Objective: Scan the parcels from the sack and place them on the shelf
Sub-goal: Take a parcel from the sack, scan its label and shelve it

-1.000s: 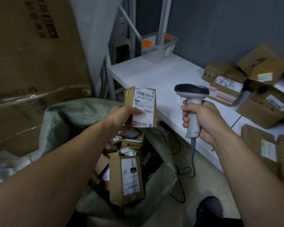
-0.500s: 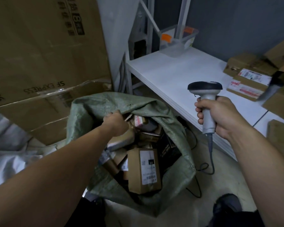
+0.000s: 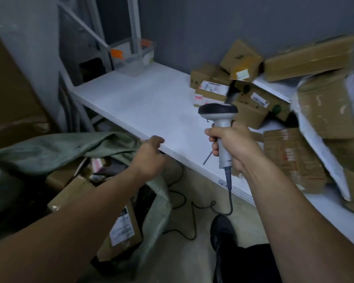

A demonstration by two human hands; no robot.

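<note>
Partway, I judge: parcels crowd the shelf's right end, and more wait in the sack below its front edge. The right hand grasps the scanner. The left hand curls at that edge; I cannot tell if it holds anything.

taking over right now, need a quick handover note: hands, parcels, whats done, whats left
Left hand: at the sack rim by the shelf edge, fingers curled; unclear whether it grips anything.
Right hand: holds the scanner upright.
Parcels: a pile of parcels on the shelf; more in the sack, including a labelled box.
Done: several shelved.
Left: scan and shelve those in the sack.
</note>
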